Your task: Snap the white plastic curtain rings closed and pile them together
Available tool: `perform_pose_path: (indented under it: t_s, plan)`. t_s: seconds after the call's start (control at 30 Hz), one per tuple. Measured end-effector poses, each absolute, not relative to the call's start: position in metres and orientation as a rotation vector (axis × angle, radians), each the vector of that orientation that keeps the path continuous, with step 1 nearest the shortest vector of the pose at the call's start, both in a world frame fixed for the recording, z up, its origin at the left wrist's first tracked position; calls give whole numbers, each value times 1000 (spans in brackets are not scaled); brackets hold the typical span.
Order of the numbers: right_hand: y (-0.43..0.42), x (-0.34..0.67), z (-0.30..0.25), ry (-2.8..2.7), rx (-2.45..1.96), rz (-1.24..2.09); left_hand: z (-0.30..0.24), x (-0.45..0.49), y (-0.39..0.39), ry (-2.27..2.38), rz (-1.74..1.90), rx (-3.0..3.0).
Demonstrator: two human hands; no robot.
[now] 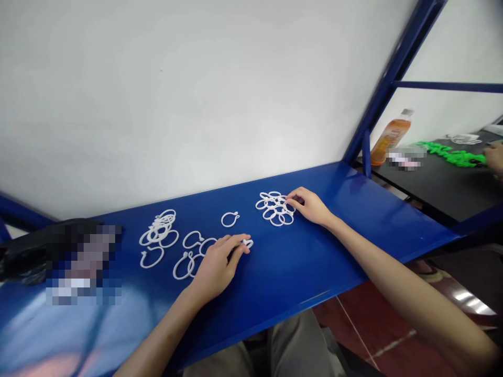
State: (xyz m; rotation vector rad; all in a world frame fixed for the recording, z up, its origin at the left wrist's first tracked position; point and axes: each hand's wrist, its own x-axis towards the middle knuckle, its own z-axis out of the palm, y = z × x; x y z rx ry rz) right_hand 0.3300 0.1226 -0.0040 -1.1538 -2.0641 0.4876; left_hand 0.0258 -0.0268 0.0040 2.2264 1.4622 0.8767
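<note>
Blue shelf (322, 262): white rings (276, 208) scattered (loose, clustered).

left hand (218, 262): palm down, fingers extended forward and close together, fingertips pinched low | left forearm: bare, running back toward the body | right hand (310, 205): palm down, fingers curled, fingertips pointing left | right forearm: bare, stretched out, well apart from the left

White rings (275, 208) lie on a glossy deep-blue table (314, 262) framed in the same blue against a plain off-white wall (196, 94), while an amber bottle (390, 137) and bright green pieces (451, 153) sit on a black surface (432, 183).
</note>
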Motion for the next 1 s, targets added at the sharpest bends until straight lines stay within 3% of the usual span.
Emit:
perform_pose_path:
  t_s: [0.4,0.57,0.8,1.0]
  plan:
    - [121,332,-8,-1901,-1214,294,6,27,-23,1451,897,2153]
    - [86,308,8,-1965,-1020,212,6,28,-21,1455,930,2048]
    - [16,243,12,-2172,-749,559,6,29,-22,1372,977,2020]
    - [2,228,5,-1998,-851,924,5,31,-22,1349,1118,1976]
